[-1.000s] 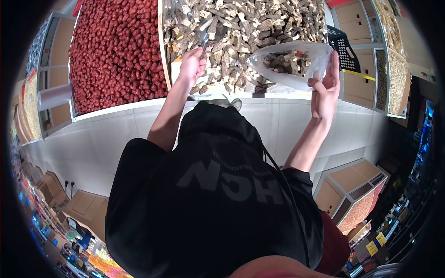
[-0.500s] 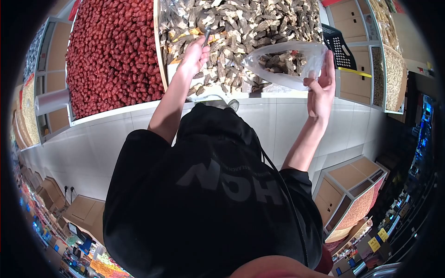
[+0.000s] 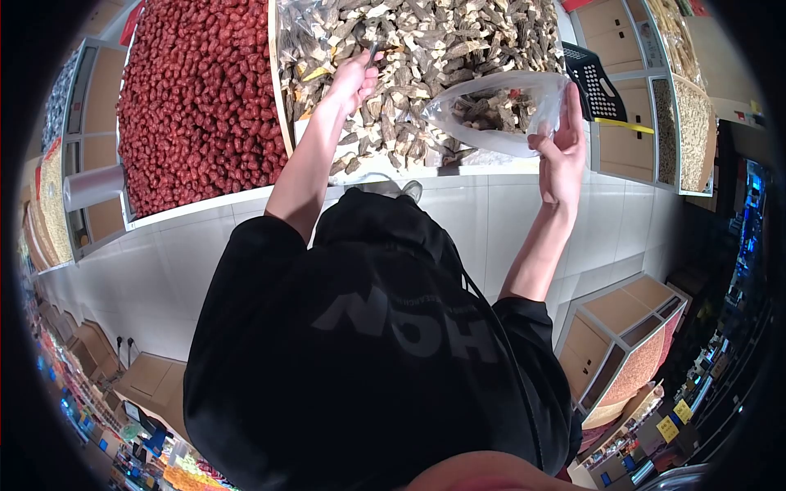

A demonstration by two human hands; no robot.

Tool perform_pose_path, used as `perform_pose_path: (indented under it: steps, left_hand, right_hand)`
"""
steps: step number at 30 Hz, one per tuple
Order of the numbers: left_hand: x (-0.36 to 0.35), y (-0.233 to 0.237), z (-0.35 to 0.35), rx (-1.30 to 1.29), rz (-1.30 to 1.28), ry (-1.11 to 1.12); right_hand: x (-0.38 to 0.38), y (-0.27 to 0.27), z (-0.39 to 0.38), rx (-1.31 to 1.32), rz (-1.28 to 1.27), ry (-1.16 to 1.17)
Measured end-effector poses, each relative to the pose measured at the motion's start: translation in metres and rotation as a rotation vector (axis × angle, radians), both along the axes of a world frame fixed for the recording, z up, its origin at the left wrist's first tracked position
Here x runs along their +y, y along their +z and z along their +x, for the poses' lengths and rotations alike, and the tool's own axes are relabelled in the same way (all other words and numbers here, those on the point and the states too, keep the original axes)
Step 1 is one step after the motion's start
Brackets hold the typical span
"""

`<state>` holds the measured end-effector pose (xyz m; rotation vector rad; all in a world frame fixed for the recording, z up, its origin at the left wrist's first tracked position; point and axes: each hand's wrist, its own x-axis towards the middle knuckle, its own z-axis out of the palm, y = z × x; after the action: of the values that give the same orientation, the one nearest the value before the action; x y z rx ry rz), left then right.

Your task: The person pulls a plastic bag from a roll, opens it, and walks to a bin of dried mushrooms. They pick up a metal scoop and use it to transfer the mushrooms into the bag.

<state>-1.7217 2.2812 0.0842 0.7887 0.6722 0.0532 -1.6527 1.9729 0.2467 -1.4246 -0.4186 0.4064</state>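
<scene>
My left hand (image 3: 354, 80) is closed around the dark handle (image 3: 372, 54) of a tool whose far end is hard to make out among the dried morels (image 3: 426, 41). It is over the left part of the morel bin. My right hand (image 3: 562, 155) grips a clear plastic bag (image 3: 491, 146) by its right edge, thumb on the near side and fingers stretched along the far side. The bag's mouth gapes wide above the bin's right side. Dark morels and a few reddish bits (image 3: 514, 96) show in or through it.
Red dates (image 3: 196, 98) fill the bin to the left, behind a wooden divider (image 3: 280, 90). A black perforated basket (image 3: 596, 86) stands right of the morels. A plastic roll (image 3: 94, 185) sits far left. Pale floor lies between the bins and a cabinet (image 3: 626, 327) at lower right.
My left hand has moved slightly up and to the right with the dark-handled tool. My right hand and the bag have shifted a little left.
</scene>
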Motion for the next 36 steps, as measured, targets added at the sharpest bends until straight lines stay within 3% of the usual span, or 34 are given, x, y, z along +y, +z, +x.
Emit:
perform_pose_path:
  steps: [7, 10, 22, 27, 36]
  left_hand:
    - [0.01, 0.008, 0.001, -0.046, -0.023, -0.04]
    - [0.001, 0.03, -0.01, 0.029, 0.099, -0.043]
    - [0.009, 0.105, -0.058, 0.068, 0.198, -0.165]
    - [0.007, 0.13, -0.087, 0.1, 0.003, -0.19]
    - [0.001, 0.15, -0.116, 0.121, 0.04, -0.31]
  right_hand:
    - [0.003, 0.008, 0.0, 0.0, -0.049, 0.008]
    - [0.005, 0.008, 0.003, -0.024, -0.056, 0.015]
    - [0.023, 0.005, 0.008, -0.02, -0.036, 0.061]
    - [0.022, 0.003, 0.013, -0.039, -0.06, 0.072]
    - [0.026, -0.004, 0.02, -0.051, -0.063, 0.099]
